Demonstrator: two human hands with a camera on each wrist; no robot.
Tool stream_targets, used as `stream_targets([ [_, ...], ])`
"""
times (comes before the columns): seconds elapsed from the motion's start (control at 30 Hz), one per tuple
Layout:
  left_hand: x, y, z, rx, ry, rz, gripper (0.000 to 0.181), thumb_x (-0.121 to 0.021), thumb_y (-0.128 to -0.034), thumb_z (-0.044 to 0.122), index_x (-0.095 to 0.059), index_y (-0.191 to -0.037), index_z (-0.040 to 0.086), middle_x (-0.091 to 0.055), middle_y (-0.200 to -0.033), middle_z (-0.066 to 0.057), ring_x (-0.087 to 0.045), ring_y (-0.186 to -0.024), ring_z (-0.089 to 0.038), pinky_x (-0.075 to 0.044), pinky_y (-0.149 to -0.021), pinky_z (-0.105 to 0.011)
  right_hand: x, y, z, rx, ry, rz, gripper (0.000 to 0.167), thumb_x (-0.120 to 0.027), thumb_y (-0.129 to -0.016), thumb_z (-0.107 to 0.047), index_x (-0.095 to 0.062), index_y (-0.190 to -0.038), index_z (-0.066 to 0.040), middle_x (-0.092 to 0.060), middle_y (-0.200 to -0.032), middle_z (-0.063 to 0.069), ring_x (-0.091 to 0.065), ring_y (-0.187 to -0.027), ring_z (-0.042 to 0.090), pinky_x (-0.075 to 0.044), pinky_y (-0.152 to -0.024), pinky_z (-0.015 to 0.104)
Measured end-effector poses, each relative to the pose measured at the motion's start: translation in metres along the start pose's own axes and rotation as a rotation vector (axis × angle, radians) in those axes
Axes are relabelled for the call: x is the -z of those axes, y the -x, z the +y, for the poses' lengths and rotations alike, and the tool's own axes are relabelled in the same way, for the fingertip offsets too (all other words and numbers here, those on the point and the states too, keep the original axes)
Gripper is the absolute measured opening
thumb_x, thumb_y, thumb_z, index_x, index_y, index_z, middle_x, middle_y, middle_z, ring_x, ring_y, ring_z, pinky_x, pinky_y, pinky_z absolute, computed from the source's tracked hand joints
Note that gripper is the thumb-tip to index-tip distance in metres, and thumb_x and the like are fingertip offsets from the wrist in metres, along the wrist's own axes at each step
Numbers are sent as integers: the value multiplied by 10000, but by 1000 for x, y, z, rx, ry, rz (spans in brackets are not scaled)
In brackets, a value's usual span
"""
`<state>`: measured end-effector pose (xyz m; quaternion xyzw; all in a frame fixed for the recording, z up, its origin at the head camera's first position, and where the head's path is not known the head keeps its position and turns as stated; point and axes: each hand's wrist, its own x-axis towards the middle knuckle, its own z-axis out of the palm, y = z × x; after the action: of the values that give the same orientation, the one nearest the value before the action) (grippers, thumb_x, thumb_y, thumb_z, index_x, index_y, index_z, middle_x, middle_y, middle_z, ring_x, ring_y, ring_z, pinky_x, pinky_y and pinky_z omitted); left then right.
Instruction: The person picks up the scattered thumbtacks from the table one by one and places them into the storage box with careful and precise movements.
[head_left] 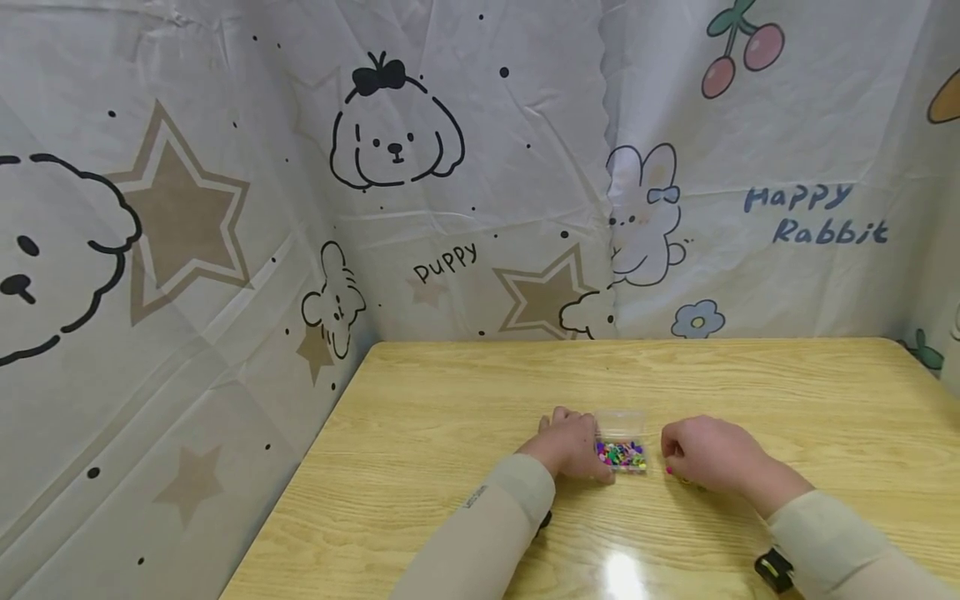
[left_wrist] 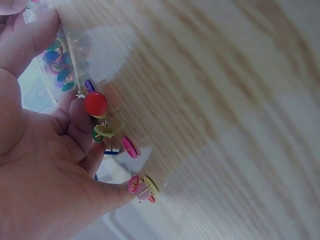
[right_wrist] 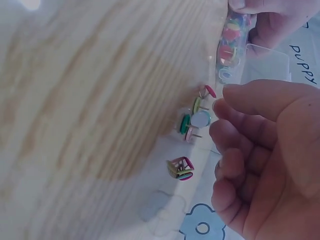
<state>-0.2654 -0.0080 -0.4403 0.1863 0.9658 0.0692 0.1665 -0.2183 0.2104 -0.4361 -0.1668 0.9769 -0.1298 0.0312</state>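
Note:
A small clear plastic box [head_left: 633, 472] stands on the table, filled with multicoloured thumbtacks [head_left: 621, 454]. Its transparent lid [head_left: 619, 423] is open toward the back. My left hand [head_left: 572, 444] holds the box at its left end, thumb at the near corner. Beneath that hand, loose thumbtacks [left_wrist: 104, 131] in red, yellow, pink and other colours lie on the table in the left wrist view. To the right of the box hovers my right hand [head_left: 711, 450], fingers loosely curled. The right wrist view shows loose thumbtacks [right_wrist: 194, 120] near its fingertips and nothing visibly held.
The wooden table [head_left: 450, 375] has a light grain and a glossy surface. A white curtain [head_left: 517, 167] printed with puppies, rabbits and stars hangs behind its far edge and along the left. Another small cluster of tacks [right_wrist: 180, 169] lies close to the right fingers.

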Motion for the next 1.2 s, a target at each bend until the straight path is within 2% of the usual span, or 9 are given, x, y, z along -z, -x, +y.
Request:
stream_targets([
  [0.17,0,-1,0,4,1,3,652,-844,-758,556,-587,-1256,222,-577,-1299,68,-332,-1382,-193,-204,-1185,-484,-4,0,-1,-23,18,-2,129,-692,-873,-155,-612,-782,-198,-530,-686,-69,-466,-606,134,-391,-558,342],
  [0.37,0,0,-1,-7,3,9,670,-842,-760,555,-582,-1279,221,-579,-1289,71,-343,-1369,-194,-208,-1182,-482,-7,0,-2,1,49,25,176,-674,-852,-105,-574,-740,-198,-515,-678,-62,-453,-607,140,-381,-553,343],
  [0.73,1,2,-1,-14,1,4,667,-831,-776,551,-572,-1289,212,-583,-1268,69,-348,-1357,-195,-213,-1180,-478,-8,2,-4,13,44,37,240,-650,-835,-61,-523,-699,-213,-484,-656,-64,-437,-597,134,-354,-543,329],
  [0.97,1,2,-1,-16,5,-5,696,-824,-783,552,-558,-1324,203,-570,-1331,54,-328,-1389,-206,-196,-1187,-486,-6,1,-6,18,53,32,232,-663,-867,-83,-549,-713,-212,-498,-666,-68,-442,-601,135,-374,-549,335],
  [1.2,1,1,0,5,6,-9,715,-833,-767,559,-559,-1326,209,-562,-1351,53,-314,-1403,-201,-192,-1190,-475,-6,-2,-9,53,51,65,201,-680,-895,-116,-593,-749,-223,-534,-695,-99,-461,-617,118,-420,-570,341],
])
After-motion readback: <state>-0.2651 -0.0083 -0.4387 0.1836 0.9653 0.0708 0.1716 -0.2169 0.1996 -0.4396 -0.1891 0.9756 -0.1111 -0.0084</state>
